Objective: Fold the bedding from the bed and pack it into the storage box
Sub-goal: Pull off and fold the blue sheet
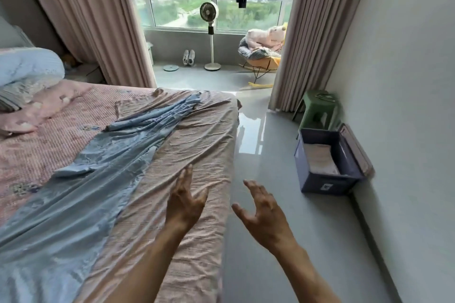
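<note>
both hands, left hand (183, 200) and right hand (264, 211), hover with fingers spread, holding nothing; folding seems underway, next gripping the near sheet (197, 145) edge.

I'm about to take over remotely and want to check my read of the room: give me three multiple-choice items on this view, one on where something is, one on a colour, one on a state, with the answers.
1. Where does the storage box stand?
A. on the bed
B. on the floor by the right wall, near the green stool
C. under the window

2. What colour is the sheet lying loose in a strip across the pink bedding?
A. light blue
B. white
C. dark green

3. What are the left hand and right hand doing?
A. both gripping the sheet
B. one holds the box lid
C. both open, holding nothing

Answers:
1 B, the dark blue box sits on the floor against the wall, in front of the stool.
2 A, the strip is pale blue.
3 C, the fingers of both are spread and grasp nothing.
</note>
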